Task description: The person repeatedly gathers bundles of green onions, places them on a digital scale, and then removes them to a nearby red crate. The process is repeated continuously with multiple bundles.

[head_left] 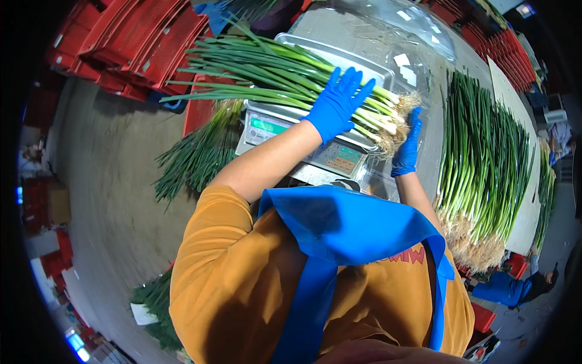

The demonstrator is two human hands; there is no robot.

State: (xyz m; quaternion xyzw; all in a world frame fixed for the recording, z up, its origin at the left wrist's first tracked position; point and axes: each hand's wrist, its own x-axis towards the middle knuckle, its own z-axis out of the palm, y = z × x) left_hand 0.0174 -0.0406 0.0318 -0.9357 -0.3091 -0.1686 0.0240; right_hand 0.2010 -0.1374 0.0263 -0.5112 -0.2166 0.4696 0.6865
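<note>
A bunch of spring onions (285, 70) lies across the metal pan (379, 68) of a weighing scale (315, 159). Its green leaves point left and its white, rooted ends point right. My left hand (336, 106), in a blue glove, rests on top of the stalks near their white part, fingers spread. Blue-gloved too, my right hand (408, 147) stands upright beside the root ends, fingers stretched out, its palm turned toward them. It looks to be touching the roots. Neither hand is wrapped around anything.
To the right, a large row of spring onions (482, 164) lies on the table. Clear plastic sheeting (418, 30) and paper slips (407, 75) lie beyond the scale. Red crates (133, 45) are stacked at far left. More onions (200, 151) sit below the scale's left side.
</note>
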